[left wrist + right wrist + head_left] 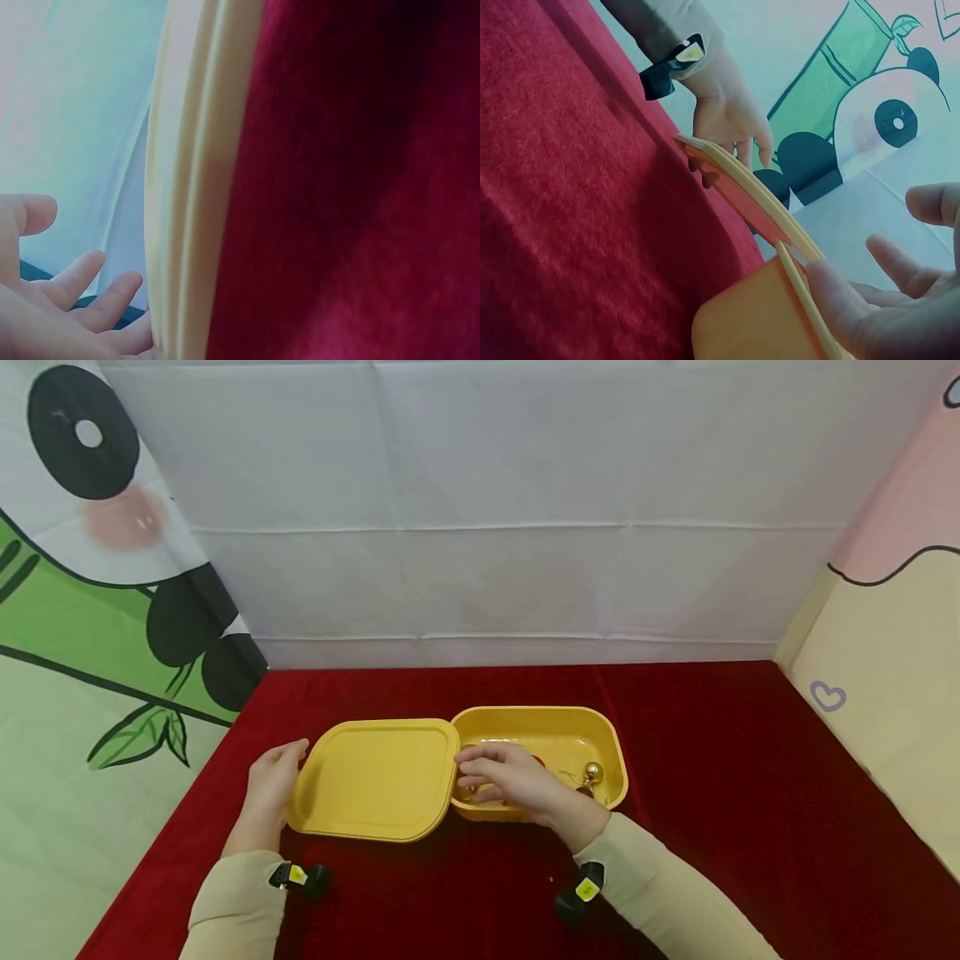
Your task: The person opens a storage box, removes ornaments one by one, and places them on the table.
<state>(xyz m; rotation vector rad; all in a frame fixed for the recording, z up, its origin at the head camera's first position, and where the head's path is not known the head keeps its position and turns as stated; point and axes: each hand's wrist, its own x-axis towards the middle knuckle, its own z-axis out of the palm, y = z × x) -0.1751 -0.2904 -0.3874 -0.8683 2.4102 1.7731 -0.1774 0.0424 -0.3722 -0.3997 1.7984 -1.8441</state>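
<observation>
Left hand (272,783), fingers loose, at left edge of flat yellow rounded-rectangle plastic lid (375,781); lid's right edge meets deep yellow plastic box (558,727). Right hand (519,779) relaxed over box's left end, neither gripping. Lid likely light, stiff, slick: pinch short edges.

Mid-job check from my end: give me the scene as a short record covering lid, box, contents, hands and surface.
lid: yellow, off the box, right end overlapping the box's left rim in the head view
box: yellow, open-topped
contents: gold ball toward the right end; the rest partly hidden
left hand: at the lid's left edge, fingers spread
right hand: over the box's left end, fingers extended
surface: red cloth
</observation>
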